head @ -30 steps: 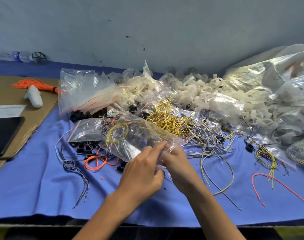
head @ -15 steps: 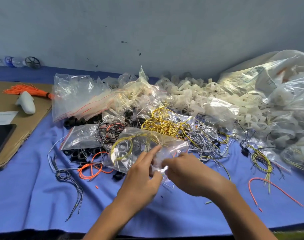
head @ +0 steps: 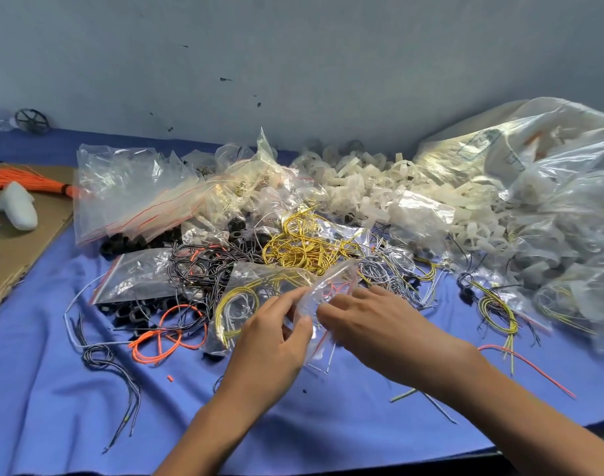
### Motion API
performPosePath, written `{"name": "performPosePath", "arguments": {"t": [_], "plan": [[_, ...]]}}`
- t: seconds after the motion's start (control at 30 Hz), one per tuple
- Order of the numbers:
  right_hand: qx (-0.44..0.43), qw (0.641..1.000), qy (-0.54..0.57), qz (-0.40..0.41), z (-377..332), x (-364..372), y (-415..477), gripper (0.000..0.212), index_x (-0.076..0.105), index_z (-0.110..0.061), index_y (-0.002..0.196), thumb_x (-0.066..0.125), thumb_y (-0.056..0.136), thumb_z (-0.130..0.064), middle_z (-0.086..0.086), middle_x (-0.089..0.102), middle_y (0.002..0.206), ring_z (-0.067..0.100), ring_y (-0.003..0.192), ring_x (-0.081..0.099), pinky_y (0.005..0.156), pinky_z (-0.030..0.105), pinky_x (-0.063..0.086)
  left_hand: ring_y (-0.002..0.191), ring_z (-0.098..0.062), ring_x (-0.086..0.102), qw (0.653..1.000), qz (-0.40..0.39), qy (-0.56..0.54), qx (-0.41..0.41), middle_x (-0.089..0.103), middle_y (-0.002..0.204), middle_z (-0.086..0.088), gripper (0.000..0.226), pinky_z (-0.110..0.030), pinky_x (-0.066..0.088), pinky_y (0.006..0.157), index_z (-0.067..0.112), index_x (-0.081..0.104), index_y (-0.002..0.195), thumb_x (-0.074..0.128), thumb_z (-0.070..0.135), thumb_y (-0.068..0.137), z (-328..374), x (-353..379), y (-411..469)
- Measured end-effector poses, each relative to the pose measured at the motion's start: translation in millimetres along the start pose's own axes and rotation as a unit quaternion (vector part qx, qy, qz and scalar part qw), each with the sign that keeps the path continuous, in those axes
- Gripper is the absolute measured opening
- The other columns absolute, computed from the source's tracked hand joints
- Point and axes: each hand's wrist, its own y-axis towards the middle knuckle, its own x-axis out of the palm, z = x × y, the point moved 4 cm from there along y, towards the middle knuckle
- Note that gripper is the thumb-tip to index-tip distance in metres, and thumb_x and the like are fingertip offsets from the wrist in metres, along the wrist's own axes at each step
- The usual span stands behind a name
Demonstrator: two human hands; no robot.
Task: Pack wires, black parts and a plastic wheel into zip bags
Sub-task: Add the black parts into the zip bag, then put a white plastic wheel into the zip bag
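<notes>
1. Nearest the viewer, on the blue cloth [head: 53,407], the left hand [head: 273,341] and right hand [head: 372,324] met at the crumpled mouth of a clear zip bag [head: 331,283]. Each pinched its edge between thumb and fingertips.
2. Inside that bag, just left of the hands, lay coiled yellow wires [head: 235,304].
3. Left of the bag, an orange wire loop [head: 166,334] rested on the cloth, touching a cluster of black parts [head: 132,312].
4. Just beyond those lay a second zip bag [head: 139,280] with a red strip.
5. Farther back, in the middle, sat a heap of loose yellow wire [head: 300,245] among grey strands.
6. Behind it spread a stack of empty bags [head: 132,194] on the left and white plastic pieces [head: 362,180] to the right.
7. At the far left corner, against the wall, stood a black plastic wheel [head: 32,120].
</notes>
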Motion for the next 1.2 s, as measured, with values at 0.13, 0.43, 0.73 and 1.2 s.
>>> {"name": "performPosePath", "arguments": {"t": [0.13, 0.43, 0.73, 1.2], "plan": [[0.019, 0.997, 0.028, 0.069, -2, -17, 4, 0.034, 0.035, -0.025, 0.101, 0.066, 0.086, -0.03, 0.003, 0.057, 0.088, 0.03, 0.065, 0.059, 0.054, 0.032, 0.037, 0.071, 0.01, 0.054, 1.0, 0.021, 0.008, -0.007, 0.059, 0.085, 0.038, 0.035, -0.007, 0.038, 0.063, 0.052, 0.06, 0.12, 0.062, 0.037, 0.088, 7, -9, 1], [0.098, 0.983, 0.031, 0.155, 2, -21, -7, 0.02, 0.06, -0.016, 0.087, 0.076, 0.08, -0.025, 0.006, 0.05, 0.095, 0.027, 0.079, 0.051, 0.046, 0.028, 0.037, 0.075, 0.008, 0.055, 0.993, -0.028, 0.109, -0.039, 0.06, 0.088, 0.024, 0.052, -0.009, 0.039, 0.063, 0.057, 0.036, 0.127, 0.051, 0.051, 0.078, 14, -14, -9], [0.139, 0.972, 0.047, 0.184, 0, -6, -14, 0.008, 0.067, -0.023, 0.087, 0.074, 0.084, -0.026, -0.001, 0.057, 0.077, 0.026, 0.069, 0.057, 0.05, 0.029, 0.044, 0.048, -0.013, 0.062, 0.981, -0.102, -0.031, -0.16, 0.07, 0.061, 0.004, 0.036, -0.032, 0.054, 0.054, 0.058, 0.049, 0.103, 0.049, 0.029, 0.081, -1, -5, -17], [0.226, 0.914, 0.205, 0.269, 57, -12, -11, 0.009, 0.064, -0.017, 0.099, 0.06, 0.092, -0.014, -0.016, 0.052, 0.07, 0.01, 0.058, 0.047, 0.056, 0.03, 0.044, 0.058, -0.011, 0.066, 0.993, 0.021, -0.031, -0.115, 0.069, 0.064, 0.009, 0.01, -0.044, 0.056, 0.067, 0.038, 0.052, 0.09, 0.056, 0.032, 0.097, -28, 18, -15]]}}
